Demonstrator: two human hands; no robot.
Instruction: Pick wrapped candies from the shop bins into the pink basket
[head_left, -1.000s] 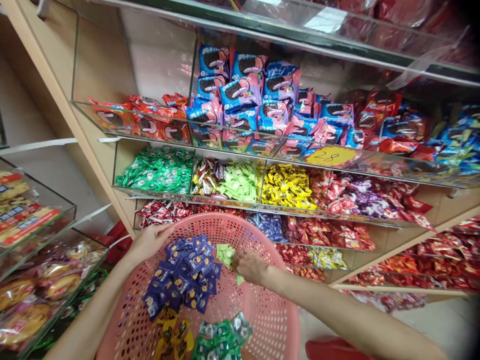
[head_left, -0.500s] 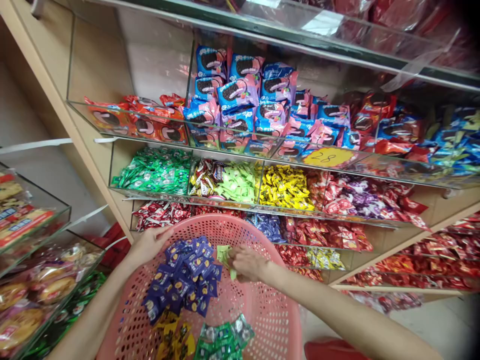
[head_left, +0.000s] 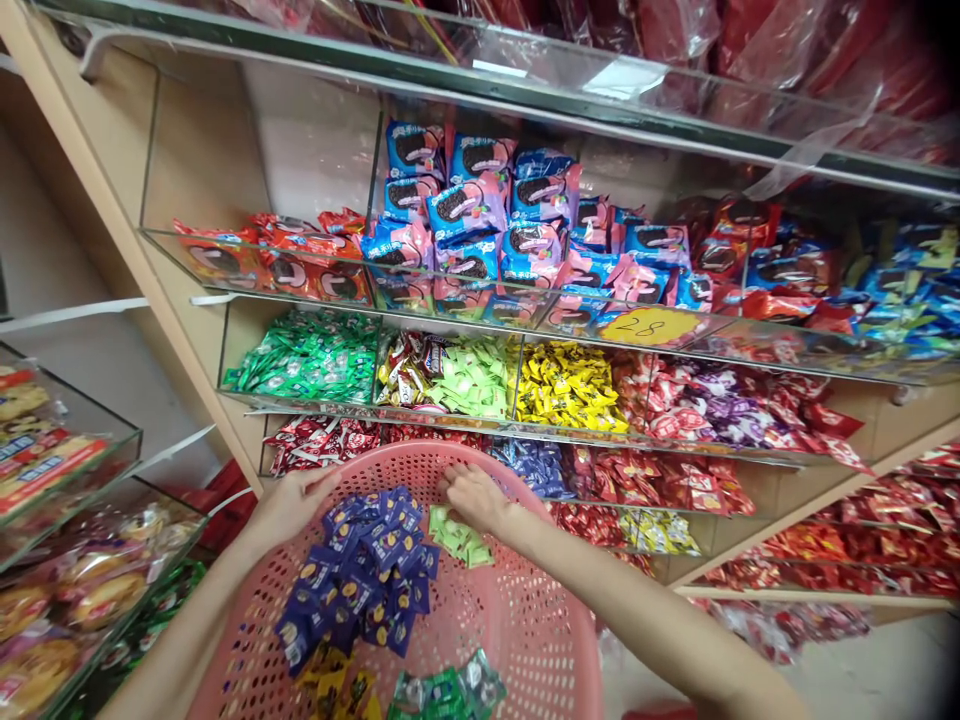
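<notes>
A pink perforated basket point(head_left: 517, 620) holds purple packets point(head_left: 360, 570), yellow ones point(head_left: 341, 685), green ones point(head_left: 450, 690) and a pile of light green packets point(head_left: 460, 538). My left hand point(head_left: 296, 505) is closed on the basket's upper left rim, fingers wrapped over it. Just above the light green pile, inside the far rim, is my right hand point(head_left: 476, 497). Its fingers are curled, and whether anything is in them is hidden.
Glass-fronted shelves ahead hold green sweets point(head_left: 307, 355), light green sweets point(head_left: 472, 378), yellow sweets point(head_left: 570, 385) and blue-pink cookie packs point(head_left: 465, 205). Bagged pastries point(head_left: 97, 590) sit at the left. A yellow 28 tag point(head_left: 646, 325) hangs on a shelf edge.
My right hand has let go of light green packets, which now lie in the basket, and has moved up slightly. The shelves appear a little lower in view. My left hand stays on the rim.
</notes>
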